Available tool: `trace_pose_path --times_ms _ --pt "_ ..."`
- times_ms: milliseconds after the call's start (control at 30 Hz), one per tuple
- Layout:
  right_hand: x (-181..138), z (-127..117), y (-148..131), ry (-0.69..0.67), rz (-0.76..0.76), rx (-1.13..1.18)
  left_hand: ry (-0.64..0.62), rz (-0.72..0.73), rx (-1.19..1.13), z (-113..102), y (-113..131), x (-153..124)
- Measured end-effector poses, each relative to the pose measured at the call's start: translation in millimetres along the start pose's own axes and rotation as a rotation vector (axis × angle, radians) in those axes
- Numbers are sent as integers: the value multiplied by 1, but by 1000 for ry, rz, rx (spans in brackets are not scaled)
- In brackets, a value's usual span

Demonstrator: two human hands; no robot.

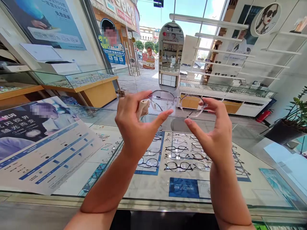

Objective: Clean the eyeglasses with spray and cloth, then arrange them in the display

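Observation:
A pair of thin-rimmed eyeglasses [177, 97] is held up in front of me, above the glass counter, with its clear lenses facing me. My left hand [135, 118] grips the left end of the frame, its thumb stretched under the lens. A crumpled beige cloth [143, 108] is tucked in that same hand. At the other end, my right hand [213, 131] pinches the frame near the hinge, thumb below. The folded temples show partly through the lenses.
Beneath my arms, a glass display counter [148, 191] holds rows of eyeglasses [177, 156]. A printed leaflet board [55, 153] lies at the left. Farther off stand an oval mirror [170, 57], wall shelves [225, 54], a potted plant [295, 115] and a fire extinguisher [263, 115].

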State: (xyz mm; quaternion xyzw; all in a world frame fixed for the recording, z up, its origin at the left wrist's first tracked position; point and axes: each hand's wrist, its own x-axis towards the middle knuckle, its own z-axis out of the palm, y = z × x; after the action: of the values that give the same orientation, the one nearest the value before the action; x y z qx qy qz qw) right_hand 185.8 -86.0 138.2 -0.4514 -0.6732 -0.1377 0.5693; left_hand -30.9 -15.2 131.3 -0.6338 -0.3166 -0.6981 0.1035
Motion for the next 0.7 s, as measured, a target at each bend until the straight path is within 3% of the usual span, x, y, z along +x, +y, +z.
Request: trace_pose_path --times_ms 700 --pt "-1 -2 9 61 116 94 -53 48 31 -5 6 2"
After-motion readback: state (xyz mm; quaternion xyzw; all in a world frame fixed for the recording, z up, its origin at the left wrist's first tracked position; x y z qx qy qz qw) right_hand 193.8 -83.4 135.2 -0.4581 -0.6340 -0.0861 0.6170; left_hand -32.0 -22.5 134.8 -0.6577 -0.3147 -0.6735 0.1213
